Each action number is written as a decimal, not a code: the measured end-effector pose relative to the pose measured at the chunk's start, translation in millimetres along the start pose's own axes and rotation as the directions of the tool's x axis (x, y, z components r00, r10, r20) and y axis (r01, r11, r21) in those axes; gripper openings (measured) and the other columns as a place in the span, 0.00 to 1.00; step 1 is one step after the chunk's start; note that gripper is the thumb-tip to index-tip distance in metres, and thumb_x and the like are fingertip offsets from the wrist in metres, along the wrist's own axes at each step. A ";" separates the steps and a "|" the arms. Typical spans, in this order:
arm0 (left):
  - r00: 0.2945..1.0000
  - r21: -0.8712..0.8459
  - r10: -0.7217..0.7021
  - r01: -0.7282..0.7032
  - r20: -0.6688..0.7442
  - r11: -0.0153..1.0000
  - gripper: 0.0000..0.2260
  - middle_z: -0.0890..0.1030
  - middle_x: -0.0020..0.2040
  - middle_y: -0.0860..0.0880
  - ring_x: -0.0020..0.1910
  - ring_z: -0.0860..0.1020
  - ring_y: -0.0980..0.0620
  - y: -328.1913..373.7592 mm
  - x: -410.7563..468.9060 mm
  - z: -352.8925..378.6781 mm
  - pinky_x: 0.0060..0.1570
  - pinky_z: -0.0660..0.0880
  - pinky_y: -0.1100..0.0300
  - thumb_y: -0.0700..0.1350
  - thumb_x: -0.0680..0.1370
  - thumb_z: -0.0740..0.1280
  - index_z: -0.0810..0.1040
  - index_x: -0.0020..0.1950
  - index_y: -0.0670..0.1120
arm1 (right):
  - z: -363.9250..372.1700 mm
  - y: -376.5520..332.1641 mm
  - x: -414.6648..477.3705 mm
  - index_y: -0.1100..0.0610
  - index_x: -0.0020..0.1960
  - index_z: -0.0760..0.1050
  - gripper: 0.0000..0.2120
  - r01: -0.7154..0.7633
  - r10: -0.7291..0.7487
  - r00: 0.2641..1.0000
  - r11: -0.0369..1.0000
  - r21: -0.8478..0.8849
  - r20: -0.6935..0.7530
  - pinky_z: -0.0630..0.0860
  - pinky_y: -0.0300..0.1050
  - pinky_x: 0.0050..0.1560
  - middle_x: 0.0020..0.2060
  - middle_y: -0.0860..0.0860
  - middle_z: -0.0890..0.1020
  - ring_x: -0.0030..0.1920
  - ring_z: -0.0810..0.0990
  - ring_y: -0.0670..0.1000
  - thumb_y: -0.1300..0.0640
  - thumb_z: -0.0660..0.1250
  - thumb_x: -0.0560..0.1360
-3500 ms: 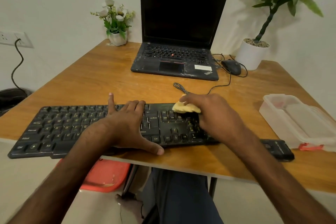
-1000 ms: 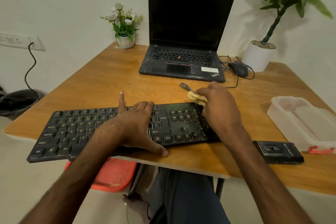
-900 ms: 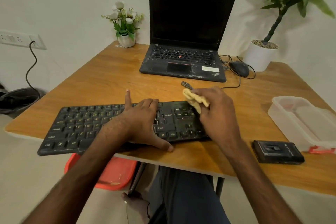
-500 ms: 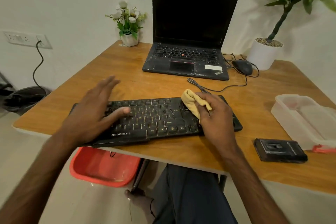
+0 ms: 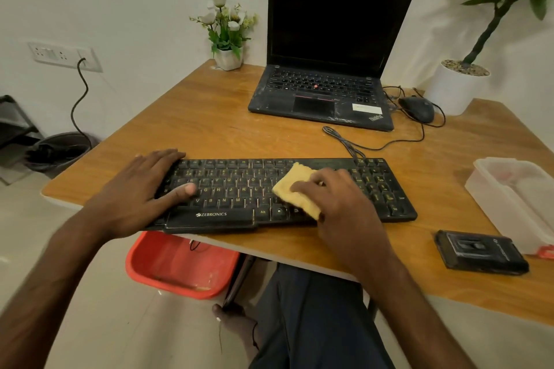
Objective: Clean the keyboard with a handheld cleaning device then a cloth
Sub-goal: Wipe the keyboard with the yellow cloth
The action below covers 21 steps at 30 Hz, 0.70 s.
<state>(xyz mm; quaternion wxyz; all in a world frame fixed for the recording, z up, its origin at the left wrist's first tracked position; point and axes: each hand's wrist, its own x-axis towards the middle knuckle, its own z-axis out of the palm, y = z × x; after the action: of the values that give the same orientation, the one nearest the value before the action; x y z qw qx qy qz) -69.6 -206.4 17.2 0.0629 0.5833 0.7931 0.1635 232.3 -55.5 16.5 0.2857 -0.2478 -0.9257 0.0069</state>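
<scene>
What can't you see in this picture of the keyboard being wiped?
Head view:
- Keys under the yellow cloth and right hand, covered.
- Keyboard left end: hidden by the left hand.
- Plastic box: cut off by the right edge.
- Red tub: partly hidden by the table.

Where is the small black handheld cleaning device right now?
In the head view, the flat black handheld cleaning device lies untouched on the wooden table's near right part, just in front of the clear plastic box and right of the black keyboard.
</scene>
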 end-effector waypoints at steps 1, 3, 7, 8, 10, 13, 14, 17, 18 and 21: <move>1.000 0.007 -0.011 0.011 0.001 1.000 0.49 0.65 0.78 0.47 0.76 0.63 0.50 -0.6 -0.3 -0.5 0.77 0.55 0.46 0.81 0.70 0.42 0.61 0.80 0.50 | -1.0 2.4 1.4 0.57 0.58 0.81 0.24 -0.059 0.059 0.998 0.998 -0.017 -0.027 0.78 0.48 0.45 0.50 0.55 0.80 0.51 0.77 0.55 0.71 0.72 0.65; 0.999 0.085 -0.034 0.036 -0.028 0.996 0.48 0.63 0.80 0.48 0.77 0.63 0.49 4.9 -1.5 -0.9 0.77 0.50 0.41 0.80 0.71 0.40 0.60 0.80 0.51 | 0.3 -0.3 1.2 0.57 0.58 0.81 0.24 -0.092 0.091 0.995 0.995 -0.025 -0.048 0.78 0.50 0.47 0.50 0.54 0.80 0.52 0.77 0.56 0.71 0.73 0.64; 0.998 0.257 0.060 -0.055 -0.010 0.965 0.47 0.60 0.81 0.49 0.79 0.60 0.46 48.4 -1.5 12.7 0.78 0.46 0.41 0.79 0.72 0.35 0.58 0.81 0.51 | 7.5 -13.3 -6.6 0.57 0.57 0.80 0.27 0.012 -0.012 1.000 1.000 0.016 -0.018 0.79 0.53 0.46 0.51 0.54 0.80 0.53 0.76 0.55 0.72 0.73 0.60; 0.998 0.270 0.063 -0.064 0.012 0.961 0.48 0.57 0.82 0.49 0.80 0.57 0.45 59.4 -1.1 18.5 0.78 0.45 0.43 0.79 0.71 0.35 0.55 0.82 0.51 | 7.2 -13.0 -6.8 0.57 0.57 0.80 0.27 0.006 -0.006 1.000 1.000 0.029 -0.014 0.79 0.53 0.46 0.51 0.54 0.80 0.53 0.75 0.54 0.72 0.73 0.60; 0.999 0.277 0.033 -0.038 0.025 0.960 0.49 0.53 0.83 0.49 0.81 0.51 0.42 72.2 0.5 27.8 0.78 0.45 0.45 0.79 0.70 0.35 0.51 0.83 0.51 | 5.1 -11.0 -7.5 0.57 0.58 0.80 0.27 0.003 -0.002 1.000 0.999 0.040 -0.011 0.79 0.53 0.46 0.51 0.54 0.79 0.52 0.75 0.54 0.72 0.74 0.60; 1.000 0.278 0.007 -0.004 -0.008 0.961 0.50 0.54 0.82 0.50 0.81 0.50 0.43 73.1 1.3 30.6 0.79 0.47 0.42 0.80 0.69 0.33 0.51 0.82 0.51 | 2.2 -12.1 -12.3 0.58 0.58 0.80 0.23 0.135 -0.134 0.990 0.991 -0.013 0.035 0.78 0.50 0.44 0.50 0.55 0.79 0.50 0.77 0.55 0.68 0.72 0.64; 1.000 0.276 0.007 -0.004 -0.011 0.961 0.49 0.54 0.82 0.50 0.81 0.50 0.43 72.2 1.6 30.8 0.79 0.47 0.41 0.80 0.69 0.33 0.52 0.82 0.52 | 0.0 -9.7 -10.8 0.57 0.58 0.80 0.21 0.168 -0.166 0.985 0.985 -0.033 0.053 0.77 0.48 0.44 0.50 0.55 0.79 0.49 0.77 0.54 0.67 0.69 0.65; 1.000 0.272 0.019 -0.017 -0.007 0.962 0.48 0.56 0.82 0.50 0.81 0.52 0.42 71.8 2.8 31.6 0.79 0.48 0.39 0.79 0.71 0.35 0.53 0.82 0.51 | -6.6 10.7 -1.2 0.57 0.57 0.81 0.21 0.018 -0.018 1.000 0.995 -0.101 0.002 0.76 0.48 0.48 0.50 0.55 0.80 0.50 0.77 0.55 0.69 0.71 0.65; 1.000 0.275 0.020 -0.017 -0.007 0.961 0.48 0.57 0.82 0.49 0.81 0.53 0.41 71.7 2.6 32.0 0.78 0.48 0.38 0.79 0.71 0.36 0.54 0.82 0.51 | -8.0 16.5 0.4 0.57 0.57 0.81 0.23 -0.072 0.070 0.997 0.992 -0.104 -0.024 0.76 0.49 0.49 0.50 0.55 0.80 0.51 0.77 0.56 0.71 0.73 0.64; 1.000 0.310 0.015 -0.013 -0.004 0.951 0.49 0.58 0.81 0.45 0.80 0.54 0.39 76.9 4.2 31.7 0.76 0.45 0.33 0.79 0.72 0.34 0.54 0.82 0.48 | -7.3 5.2 -4.2 0.57 0.57 0.81 0.24 -0.084 0.083 0.996 0.996 -0.034 -0.034 0.75 0.48 0.51 0.51 0.53 0.80 0.53 0.76 0.54 0.72 0.71 0.63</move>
<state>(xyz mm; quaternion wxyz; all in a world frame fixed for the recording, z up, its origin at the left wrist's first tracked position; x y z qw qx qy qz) 7.9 -176.0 13.4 -0.0331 0.5912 0.8049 0.0393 241.6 -53.7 19.5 0.2959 -0.2915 -0.9097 -0.0017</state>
